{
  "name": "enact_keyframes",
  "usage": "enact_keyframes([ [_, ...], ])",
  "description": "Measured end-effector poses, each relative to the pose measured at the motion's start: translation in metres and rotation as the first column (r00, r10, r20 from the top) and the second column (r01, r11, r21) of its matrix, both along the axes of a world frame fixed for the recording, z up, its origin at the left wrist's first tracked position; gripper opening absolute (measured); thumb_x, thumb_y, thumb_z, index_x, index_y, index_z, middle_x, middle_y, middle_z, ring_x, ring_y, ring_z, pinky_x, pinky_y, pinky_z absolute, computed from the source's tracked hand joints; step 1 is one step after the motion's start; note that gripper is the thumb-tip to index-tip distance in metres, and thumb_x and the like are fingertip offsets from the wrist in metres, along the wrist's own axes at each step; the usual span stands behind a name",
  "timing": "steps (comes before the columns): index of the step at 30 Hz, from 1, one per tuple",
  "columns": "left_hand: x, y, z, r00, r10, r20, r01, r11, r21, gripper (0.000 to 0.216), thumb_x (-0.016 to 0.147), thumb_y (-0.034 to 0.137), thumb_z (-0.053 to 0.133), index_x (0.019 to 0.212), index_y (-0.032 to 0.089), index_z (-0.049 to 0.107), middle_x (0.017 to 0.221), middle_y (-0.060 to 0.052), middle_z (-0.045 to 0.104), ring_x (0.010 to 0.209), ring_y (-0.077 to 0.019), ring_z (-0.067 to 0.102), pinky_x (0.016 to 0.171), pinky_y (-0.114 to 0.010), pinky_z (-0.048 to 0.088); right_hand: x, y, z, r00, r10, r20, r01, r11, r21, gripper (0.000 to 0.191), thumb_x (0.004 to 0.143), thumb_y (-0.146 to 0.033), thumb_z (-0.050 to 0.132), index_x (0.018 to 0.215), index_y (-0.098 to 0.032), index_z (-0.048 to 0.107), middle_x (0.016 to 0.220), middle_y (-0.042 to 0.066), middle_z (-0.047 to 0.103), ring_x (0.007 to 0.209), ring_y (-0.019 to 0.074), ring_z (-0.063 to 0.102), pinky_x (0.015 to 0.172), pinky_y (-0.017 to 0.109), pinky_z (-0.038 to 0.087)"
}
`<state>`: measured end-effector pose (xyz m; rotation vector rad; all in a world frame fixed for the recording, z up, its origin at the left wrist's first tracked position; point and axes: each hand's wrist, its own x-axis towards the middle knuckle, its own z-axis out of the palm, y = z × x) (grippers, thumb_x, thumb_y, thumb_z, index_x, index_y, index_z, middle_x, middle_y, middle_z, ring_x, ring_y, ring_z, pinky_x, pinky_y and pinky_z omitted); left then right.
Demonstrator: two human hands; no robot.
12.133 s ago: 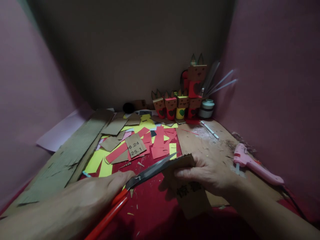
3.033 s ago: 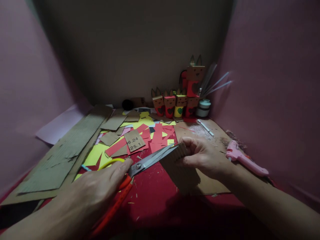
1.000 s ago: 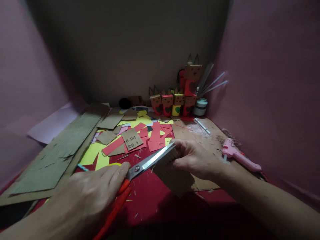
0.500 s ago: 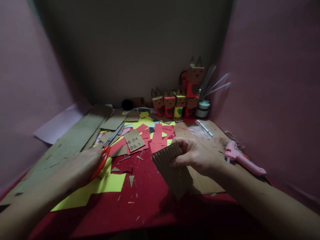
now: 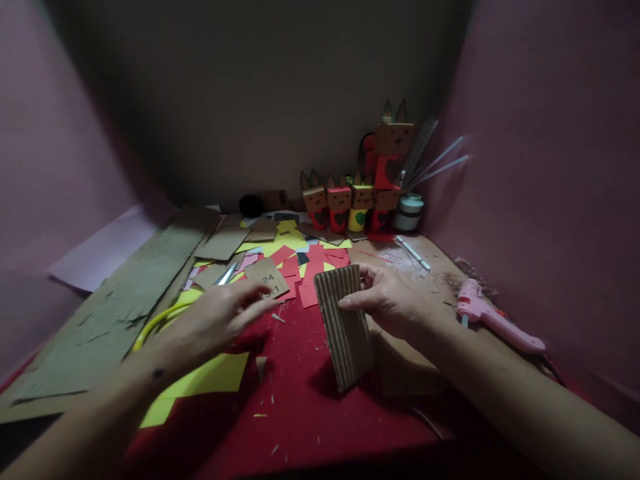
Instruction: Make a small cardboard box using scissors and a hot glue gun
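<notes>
1. One corrugated cardboard piece [image 5: 345,333] tilts over the red tabletop [image 5: 300,427], pinched by the right hand [image 5: 390,301].
2. The left hand [image 5: 220,315] has released the scissors [image 5: 227,274] onto the scraps [image 5: 313,267]; its parted fingers look empty, so cutting has paused.

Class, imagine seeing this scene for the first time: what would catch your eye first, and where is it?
Most likely the cardboard figures with pointed ears and heart-marked fronts, at the back, right of centre. Nearer, a ridged cardboard piece shows in the right hand's grip. The pink glue gun lying on the right also stands out.
</notes>
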<state>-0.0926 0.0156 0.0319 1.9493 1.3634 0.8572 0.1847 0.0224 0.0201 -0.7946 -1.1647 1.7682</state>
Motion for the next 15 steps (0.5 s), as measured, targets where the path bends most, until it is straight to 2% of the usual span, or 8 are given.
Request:
enact_keyframes([
  [2, 0.038, -0.008, 0.009, 0.985, -0.145, -0.094, 0.140, 0.988, -0.058, 0.027, 0.081, 0.047, 0.068, 0.090, 0.023, 0.077, 0.084, -0.006, 0.074, 0.076, -0.0241, 0.067, 0.068, -0.032, 0.050, 0.001, 0.001, -0.003, 0.999, -0.030, 0.013, 0.030, 0.999, 0.026, 0.036, 0.053, -0.009, 0.085, 0.086, -0.018, 0.072, 0.082, 0.002, 0.073, 0.075, 0.0184, 0.064, 0.074, 0.033, 0.048],
  [6, 0.089, -0.011, 0.009, 0.964, -0.258, 0.058, 0.264, 0.941, -0.209, 0.028, 0.083, 0.043, 0.067, 0.096, 0.021, 0.077, 0.094, -0.007, 0.078, 0.088, -0.0266, 0.070, 0.075, -0.034, 0.052, 0.004, 0.002, -0.007, 0.998, -0.061, 0.024, 0.060, 0.996, 0.061, 0.034, 0.061, -0.011, 0.080, 0.092, -0.020, 0.071, 0.086, 0.002, 0.072, 0.081, 0.0209, 0.066, 0.077, 0.035, 0.049],
  [8, 0.101, -0.008, 0.002, 0.963, -0.211, 0.168, 0.253, 0.922, -0.292, 0.025, 0.081, 0.039, 0.068, 0.093, 0.019, 0.077, 0.093, -0.007, 0.079, 0.088, -0.0259, 0.071, 0.075, -0.033, 0.052, 0.006, 0.002, -0.008, 0.998, -0.068, 0.010, 0.067, 0.996, 0.057, 0.034, 0.062, -0.011, 0.079, 0.093, -0.020, 0.070, 0.086, 0.001, 0.072, 0.079, 0.0201, 0.066, 0.075, 0.035, 0.050],
  [12, 0.111, 0.000, -0.008, 0.939, -0.088, 0.332, 0.208, 0.915, -0.347, 0.017, 0.076, 0.031, 0.069, 0.078, 0.016, 0.076, 0.077, -0.004, 0.076, 0.069, -0.0175, 0.066, 0.063, -0.026, 0.048, 0.007, 0.005, -0.009, 0.996, -0.081, -0.023, 0.082, 0.996, 0.033, 0.037, 0.062, -0.015, 0.080, 0.096, -0.020, 0.067, 0.088, 0.001, 0.070, 0.077, 0.0193, 0.065, 0.072, 0.034, 0.050],
  [15, 0.112, 0.003, -0.009, 0.915, 0.030, 0.403, 0.124, 0.928, -0.350, 0.015, 0.072, 0.030, 0.071, 0.072, 0.015, 0.072, 0.064, -0.001, 0.068, 0.054, -0.0110, 0.056, 0.052, -0.022, 0.041, 0.006, 0.003, -0.012, 0.980, -0.196, 0.031, 0.195, 0.980, 0.038, 0.036, 0.064, -0.022, 0.082, 0.095, -0.019, 0.064, 0.088, 0.001, 0.066, 0.078, 0.0183, 0.064, 0.072, 0.033, 0.049],
])
